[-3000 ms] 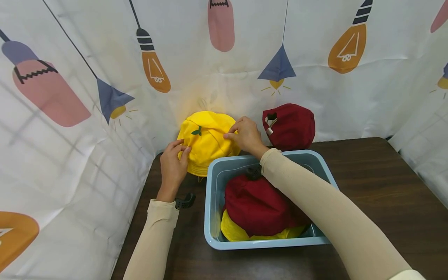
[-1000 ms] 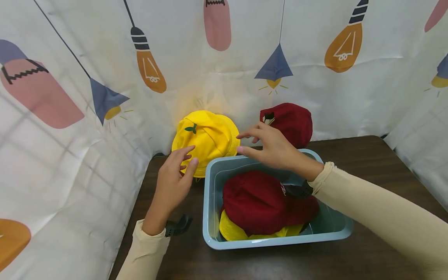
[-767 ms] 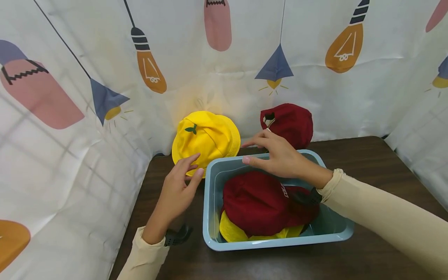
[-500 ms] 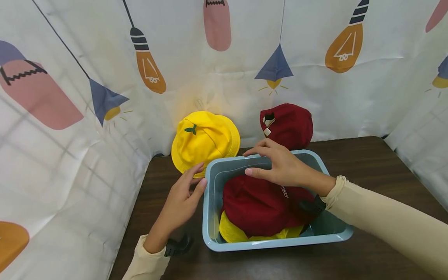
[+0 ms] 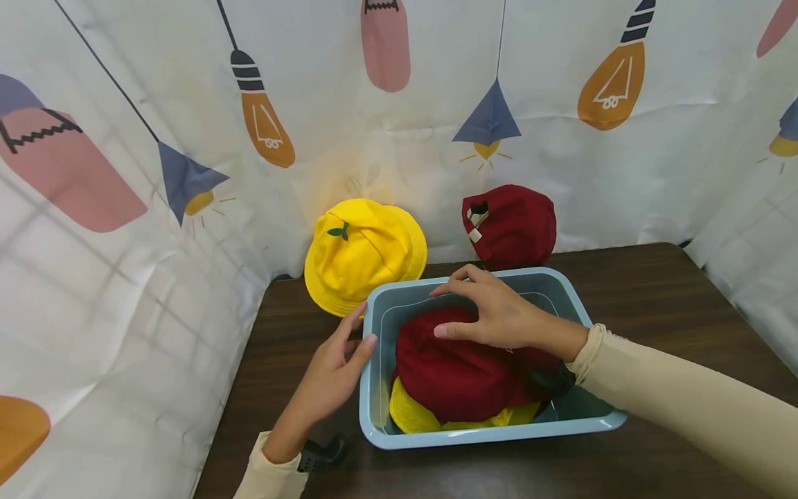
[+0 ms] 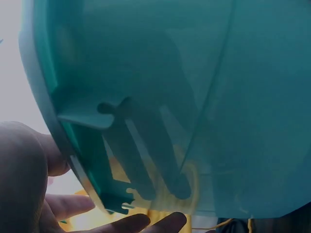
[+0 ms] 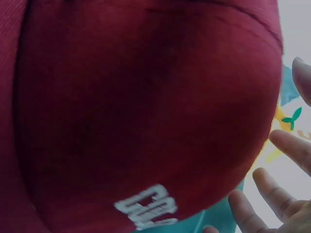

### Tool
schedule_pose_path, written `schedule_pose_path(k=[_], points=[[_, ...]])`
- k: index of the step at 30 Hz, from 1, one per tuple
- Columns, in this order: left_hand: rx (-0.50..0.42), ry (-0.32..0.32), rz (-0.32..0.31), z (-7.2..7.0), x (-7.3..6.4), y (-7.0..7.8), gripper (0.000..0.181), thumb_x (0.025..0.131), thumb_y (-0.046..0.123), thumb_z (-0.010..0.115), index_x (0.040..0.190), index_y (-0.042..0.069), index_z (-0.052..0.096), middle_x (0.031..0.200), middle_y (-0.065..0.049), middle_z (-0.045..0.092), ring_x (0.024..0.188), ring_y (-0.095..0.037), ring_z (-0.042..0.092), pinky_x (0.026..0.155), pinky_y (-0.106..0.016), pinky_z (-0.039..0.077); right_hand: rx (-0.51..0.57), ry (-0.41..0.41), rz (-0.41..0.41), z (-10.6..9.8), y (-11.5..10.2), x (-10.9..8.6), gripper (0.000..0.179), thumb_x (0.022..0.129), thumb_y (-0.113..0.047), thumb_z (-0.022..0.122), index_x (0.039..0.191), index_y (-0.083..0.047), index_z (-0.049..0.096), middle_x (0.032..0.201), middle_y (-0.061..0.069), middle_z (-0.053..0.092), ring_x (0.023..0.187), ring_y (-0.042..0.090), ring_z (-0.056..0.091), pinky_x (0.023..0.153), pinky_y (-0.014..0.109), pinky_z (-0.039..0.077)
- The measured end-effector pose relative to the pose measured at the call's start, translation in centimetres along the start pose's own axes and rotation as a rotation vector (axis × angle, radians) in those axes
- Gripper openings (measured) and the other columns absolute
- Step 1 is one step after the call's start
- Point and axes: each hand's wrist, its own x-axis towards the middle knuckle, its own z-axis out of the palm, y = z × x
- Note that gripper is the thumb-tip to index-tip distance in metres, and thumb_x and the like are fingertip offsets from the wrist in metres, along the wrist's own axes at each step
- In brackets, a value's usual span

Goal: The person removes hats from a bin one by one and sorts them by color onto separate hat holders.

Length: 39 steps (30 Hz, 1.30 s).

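A light blue plastic bin [image 5: 366, 398] stands on the table. My left hand [image 5: 332, 374] is at its left rim, thumb and fingers spread and fairly straight; the left wrist view shows the fingers against the bin's outer wall [image 6: 252, 107]. Inside the bin lies a dark red cap [image 5: 445, 374] with white lettering, on top of something yellow [image 5: 411, 412], mostly hidden. My right hand [image 5: 495, 315] hovers over the red cap, fingers loosely bent and apart, holding nothing. The right wrist view is mostly filled by this cap [image 7: 146, 97].
Behind the bin, a yellow bucket hat [image 5: 374, 256] with a green sprout leans at the back left. Another dark red cap [image 5: 520, 225] leans against the patterned curtain [image 5: 424, 166] at the back right. The brown table [image 5: 673, 326] extends to the right.
Both hands have let go of the yellow bucket hat at the back and drawn toward me. The left came to the bin's left rim; the right came over the bin.
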Motion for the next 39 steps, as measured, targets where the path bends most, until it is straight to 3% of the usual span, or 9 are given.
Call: schedule_pose_path(k=[11, 17, 25, 31, 39], points=[[-0.002, 0.016, -0.017, 0.5, -0.3, -0.4, 0.061, 0.107, 0.040, 0.053, 0.161, 0.032, 0.027, 0.155, -0.013, 0.049, 0.119, -0.032, 0.067, 0.086, -0.042, 0.062, -0.033, -0.042, -0.009, 1.2, 0.6, -0.1, 0.056, 0.084, -0.057, 0.077, 0.132, -0.029, 0.068, 0.129, -0.001, 0.054, 0.117, 0.019, 0.049, 0.094, 0.044, 0.049], [0.000, 0.041, 0.005, 0.9, -0.5, -0.7, 0.060, 0.108, 0.038, 0.050, 0.162, 0.028, 0.027, 0.157, -0.013, 0.046, 0.124, -0.035, 0.065, 0.089, -0.046, 0.061, -0.023, -0.063, -0.002, 1.4, 0.7, 0.0, 0.048, 0.085, -0.055, 0.077, 0.126, -0.031, 0.071, 0.131, 0.000, 0.053, 0.120, 0.020, 0.048, 0.095, 0.045, 0.049], [-0.008, 0.036, 0.020, 1.2, -0.3, -0.9, 0.061, 0.109, 0.038, 0.047, 0.164, 0.028, 0.022, 0.166, -0.003, 0.033, 0.134, -0.033, 0.057, 0.101, -0.047, 0.055, -0.026, -0.065, -0.023, 1.6, 1.1, 0.0, 0.032, 0.088, -0.044, 0.079, 0.113, -0.026, 0.076, 0.130, 0.002, 0.056, 0.118, 0.022, 0.050, 0.097, 0.047, 0.049], [-0.015, 0.029, 0.051, 1.2, -0.3, -0.9, 0.061, 0.110, 0.034, 0.046, 0.164, 0.024, 0.021, 0.167, -0.005, 0.032, 0.137, -0.034, 0.054, 0.102, -0.047, 0.053, -0.024, -0.057, -0.053, 1.6, 1.1, 0.1, 0.018, 0.089, -0.033, 0.080, 0.105, -0.025, 0.079, 0.127, 0.004, 0.058, 0.116, 0.024, 0.051, 0.097, 0.047, 0.048], [-0.015, 0.020, 0.057, 1.1, -0.4, -0.9, 0.061, 0.110, 0.034, 0.045, 0.165, 0.024, 0.020, 0.168, -0.005, 0.029, 0.140, -0.035, 0.051, 0.102, -0.047, 0.052, -0.015, -0.047, -0.091, 1.4, 1.0, 0.0, 0.012, 0.087, -0.028, 0.082, 0.100, -0.026, 0.080, 0.126, 0.004, 0.060, 0.114, 0.022, 0.053, 0.096, 0.045, 0.050]])
